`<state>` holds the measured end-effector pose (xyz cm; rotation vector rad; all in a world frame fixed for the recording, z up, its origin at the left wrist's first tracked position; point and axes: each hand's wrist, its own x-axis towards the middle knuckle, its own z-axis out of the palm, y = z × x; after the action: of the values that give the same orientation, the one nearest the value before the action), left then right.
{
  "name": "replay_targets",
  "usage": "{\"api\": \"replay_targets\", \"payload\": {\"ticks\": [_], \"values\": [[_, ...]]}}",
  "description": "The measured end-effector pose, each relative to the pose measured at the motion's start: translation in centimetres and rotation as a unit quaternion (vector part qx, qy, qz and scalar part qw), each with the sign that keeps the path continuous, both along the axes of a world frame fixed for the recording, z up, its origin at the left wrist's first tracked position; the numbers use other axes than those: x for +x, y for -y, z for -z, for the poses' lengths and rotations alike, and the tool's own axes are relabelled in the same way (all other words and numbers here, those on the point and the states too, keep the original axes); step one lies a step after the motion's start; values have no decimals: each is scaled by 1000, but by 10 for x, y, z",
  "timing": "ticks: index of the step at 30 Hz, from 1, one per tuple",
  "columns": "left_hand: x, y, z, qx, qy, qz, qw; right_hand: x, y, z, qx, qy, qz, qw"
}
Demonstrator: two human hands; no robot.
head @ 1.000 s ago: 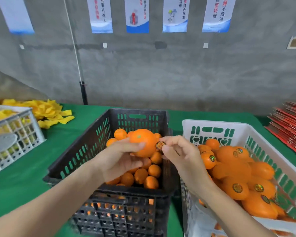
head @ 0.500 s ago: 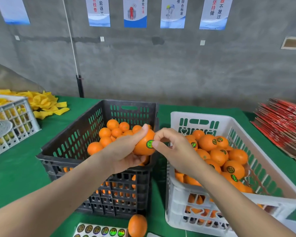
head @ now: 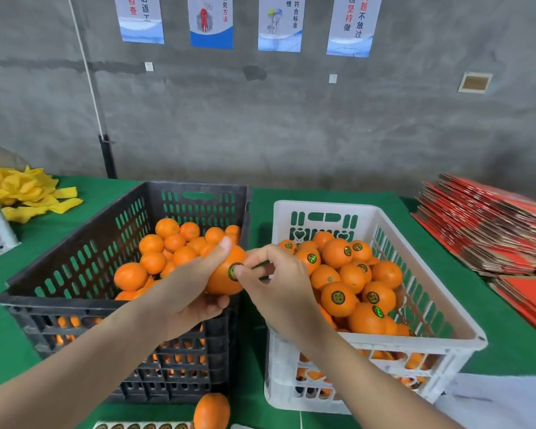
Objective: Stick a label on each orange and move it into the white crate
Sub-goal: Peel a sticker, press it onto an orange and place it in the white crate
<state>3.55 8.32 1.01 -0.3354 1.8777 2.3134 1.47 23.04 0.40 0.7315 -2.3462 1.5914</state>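
Holding the orange point(head: 220, 281) over the right rim of the black crate point(head: 75, 239), your left hand point(head: 189, 295) grips it with the thumb across the top and the fingers curled underneath. The fruit is round, bright orange and smooth-skinned, and bigger than most of the bare oranges heaped in the black crate. On the side facing you sits a round label point(head: 233, 269), dark-ringed with a green, shiny centre. Your right hand point(head: 280, 283) is curled, its thumb and forefinger tips pinched at the label's right edge against the peel. Just to the right stands the white crate point(head: 322, 206), filled with oranges that carry the same round label. On the green tabletop point(head: 495, 323), close to you, a loose orange point(head: 211, 410) lies beside a sheet of labels point(head: 143, 426).
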Motion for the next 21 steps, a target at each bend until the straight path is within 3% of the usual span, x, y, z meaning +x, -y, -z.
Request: {"api": "replay_targets", "payload": {"ticks": [5, 8, 10, 14, 18, 21], "values": [[-7, 4, 9, -40, -13, 9, 999, -10, -7, 4, -46, 92, -64, 993], [-15, 1, 8, -34, -35, 28, 998, -13, -7, 10, 33, 41, -133, 990], [-22, -3, 4, -42, -37, 42, 998, -20, -2, 13, 76, -17, -98, 992], [-49, 5, -9, -150, -24, -9, 988, -71, -2, 0, 44, -50, -42, 997], [-76, 48, -14, -114, -15, -141, 983, -174, -22, 8, 120, 74, 128, 982], [-87, 77, -4, -91, -5, -173, 981, -226, -34, 35, 232, 141, 167, 948]]}}
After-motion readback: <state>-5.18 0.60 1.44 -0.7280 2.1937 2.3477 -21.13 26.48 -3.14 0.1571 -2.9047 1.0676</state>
